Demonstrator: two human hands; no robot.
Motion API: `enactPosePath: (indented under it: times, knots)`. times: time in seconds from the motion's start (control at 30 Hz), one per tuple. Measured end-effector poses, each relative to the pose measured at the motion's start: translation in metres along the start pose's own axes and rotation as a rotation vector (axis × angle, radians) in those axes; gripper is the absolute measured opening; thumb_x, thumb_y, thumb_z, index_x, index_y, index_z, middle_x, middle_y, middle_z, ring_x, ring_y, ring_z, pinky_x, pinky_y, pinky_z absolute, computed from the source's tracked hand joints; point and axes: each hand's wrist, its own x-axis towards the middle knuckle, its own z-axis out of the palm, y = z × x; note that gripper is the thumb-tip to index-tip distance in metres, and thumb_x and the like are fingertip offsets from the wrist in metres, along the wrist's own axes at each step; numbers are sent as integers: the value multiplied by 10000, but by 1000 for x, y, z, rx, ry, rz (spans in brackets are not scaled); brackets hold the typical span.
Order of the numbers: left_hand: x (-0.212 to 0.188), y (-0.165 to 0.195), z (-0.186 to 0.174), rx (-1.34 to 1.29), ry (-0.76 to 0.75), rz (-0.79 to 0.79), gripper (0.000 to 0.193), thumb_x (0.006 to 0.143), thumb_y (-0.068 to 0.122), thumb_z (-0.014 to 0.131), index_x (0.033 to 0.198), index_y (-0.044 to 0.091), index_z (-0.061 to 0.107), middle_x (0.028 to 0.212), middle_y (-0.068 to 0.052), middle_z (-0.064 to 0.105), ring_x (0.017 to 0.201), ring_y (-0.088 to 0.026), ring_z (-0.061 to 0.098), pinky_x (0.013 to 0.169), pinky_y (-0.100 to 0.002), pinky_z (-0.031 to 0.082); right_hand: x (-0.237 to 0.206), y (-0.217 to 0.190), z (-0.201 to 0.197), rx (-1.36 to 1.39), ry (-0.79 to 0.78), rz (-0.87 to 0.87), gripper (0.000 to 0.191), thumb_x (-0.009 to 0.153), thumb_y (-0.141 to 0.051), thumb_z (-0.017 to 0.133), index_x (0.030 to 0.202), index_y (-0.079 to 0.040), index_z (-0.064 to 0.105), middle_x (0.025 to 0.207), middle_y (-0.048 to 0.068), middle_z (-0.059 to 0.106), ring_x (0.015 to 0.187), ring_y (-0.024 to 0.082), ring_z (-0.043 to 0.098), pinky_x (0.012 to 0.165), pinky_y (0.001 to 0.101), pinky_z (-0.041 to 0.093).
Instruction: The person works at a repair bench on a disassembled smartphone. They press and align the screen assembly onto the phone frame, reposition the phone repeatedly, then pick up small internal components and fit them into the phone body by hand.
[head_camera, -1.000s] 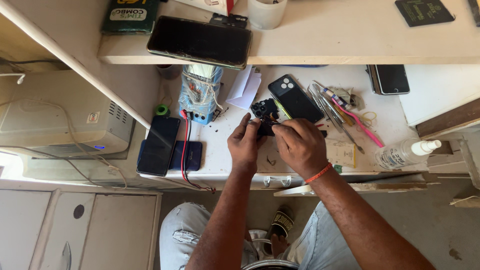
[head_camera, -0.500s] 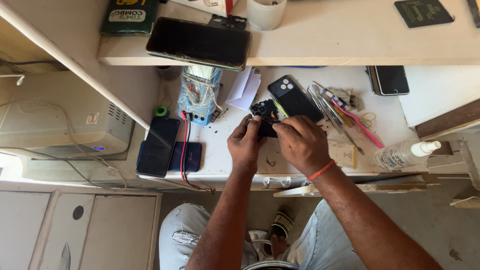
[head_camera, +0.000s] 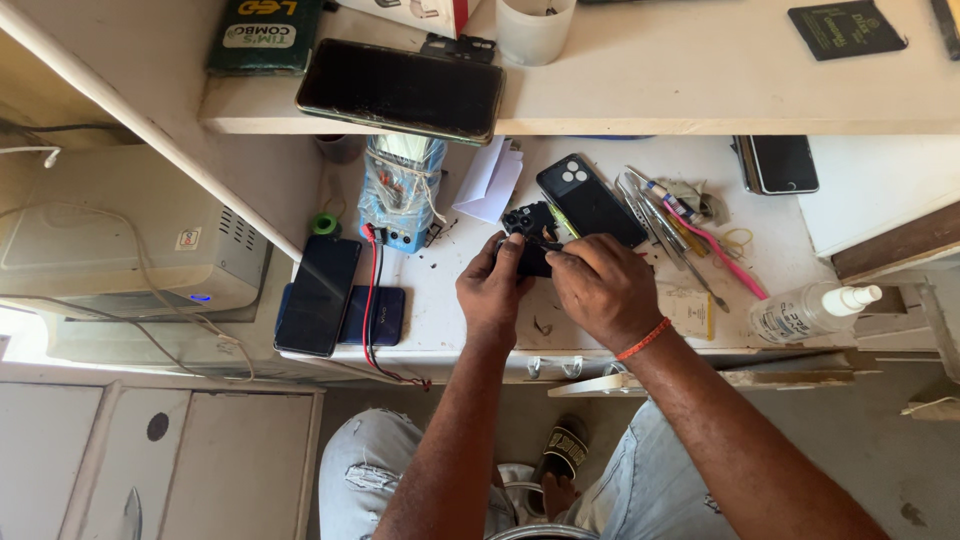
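My left hand (head_camera: 493, 290) grips the lower end of a small black opened phone body (head_camera: 528, 233) on the white bench top (head_camera: 440, 310). My right hand (head_camera: 600, 288) presses on the same phone from the right, thumb and forefinger pinched at its edge; whether a tool sits between those fingers is hidden. An orange band circles my right wrist. A black phone back cover (head_camera: 588, 199) with camera holes lies just beyond the hands.
Tweezers and pens (head_camera: 680, 225) lie to the right, with a clear spray bottle (head_camera: 812, 309) farther right. Two dark phones (head_camera: 320, 295) and a blue device with red and black leads (head_camera: 400, 195) sit left. A shelf above carries a large phone (head_camera: 402, 90) and a cup (head_camera: 533, 28).
Both hands stay on the black phone; the fingers shifted slightly over it and the view moved a little. Nothing else changed place.
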Motion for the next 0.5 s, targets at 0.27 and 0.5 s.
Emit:
enactPosePath:
  times: [0.27, 0.5]
  knots:
    - [1, 0, 0, -1, -22, 15, 620, 845, 314, 796, 1325, -51, 651, 997, -108, 733, 817, -143, 669, 654, -276, 580, 4, 1, -1, -28, -36, -43, 152, 814, -4, 749, 963, -26, 730, 917, 62, 653, 836, 253, 653, 731, 378, 558]
    - [1, -1, -1, -12, -36, 8, 623, 856, 292, 784, 1357, -46, 636, 1007, -112, 730, 834, -141, 670, 673, -272, 580, 10, 4, -3, -37, -114, -55, 190, 775, -9, 727, 963, -31, 745, 908, 60, 640, 842, 255, 654, 698, 369, 559]
